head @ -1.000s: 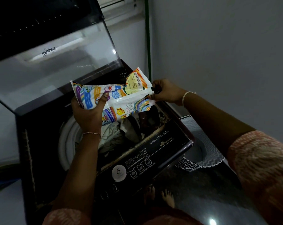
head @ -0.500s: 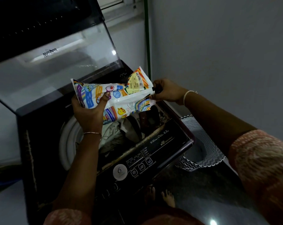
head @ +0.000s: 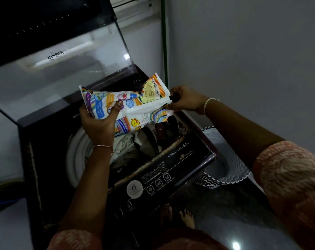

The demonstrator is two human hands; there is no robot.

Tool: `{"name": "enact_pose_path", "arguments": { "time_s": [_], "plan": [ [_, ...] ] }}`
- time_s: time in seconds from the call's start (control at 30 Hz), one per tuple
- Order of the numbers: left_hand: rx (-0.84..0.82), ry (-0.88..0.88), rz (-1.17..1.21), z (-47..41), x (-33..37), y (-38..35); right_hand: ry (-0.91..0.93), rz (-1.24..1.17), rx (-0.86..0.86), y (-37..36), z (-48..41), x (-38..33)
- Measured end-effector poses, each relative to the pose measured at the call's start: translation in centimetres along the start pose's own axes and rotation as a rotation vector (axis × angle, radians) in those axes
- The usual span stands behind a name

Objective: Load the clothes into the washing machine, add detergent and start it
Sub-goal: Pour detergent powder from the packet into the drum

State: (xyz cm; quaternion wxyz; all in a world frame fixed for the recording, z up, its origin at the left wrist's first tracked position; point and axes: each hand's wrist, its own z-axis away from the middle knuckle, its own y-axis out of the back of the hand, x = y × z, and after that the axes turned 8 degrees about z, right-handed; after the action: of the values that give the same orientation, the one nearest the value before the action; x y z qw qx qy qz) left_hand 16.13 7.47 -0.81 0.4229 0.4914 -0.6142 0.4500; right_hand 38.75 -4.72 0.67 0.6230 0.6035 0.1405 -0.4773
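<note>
Two hands hold a printed detergent packet [head: 127, 107] above the open drum of the top-loading washing machine [head: 173, 170]: the left hand [head: 99, 123] grips its left end, while the right hand [head: 184, 100] pinches its right end beside a small dark object. Clothes [head: 135, 145] lie inside the drum, the glass lid [head: 59, 69] stands raised at the far side, and a patterned basket [head: 225, 168] sits right of the machine.

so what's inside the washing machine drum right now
Clothes fill the drum: pale fabric in the middle, darker pieces to the right. The detergent packet, held above by the left hand and right hand, covers the far part, and lower layers are hidden.
</note>
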Motion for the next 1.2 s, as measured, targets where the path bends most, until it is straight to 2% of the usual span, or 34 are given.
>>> {"name": "enact_pose_path", "arguments": {
  "time_s": [0.93,1.2],
  "plan": [
    [-0.032,0.019,0.009,-0.9,0.2,0.1,0.014,0.002,-0.014,0.4,-0.9,0.2],
    [-0.047,0.053,0.007,-0.7,-0.1,0.2,0.002,-0.047,-0.113,1.0,-0.6,0.4]
  ]
}}
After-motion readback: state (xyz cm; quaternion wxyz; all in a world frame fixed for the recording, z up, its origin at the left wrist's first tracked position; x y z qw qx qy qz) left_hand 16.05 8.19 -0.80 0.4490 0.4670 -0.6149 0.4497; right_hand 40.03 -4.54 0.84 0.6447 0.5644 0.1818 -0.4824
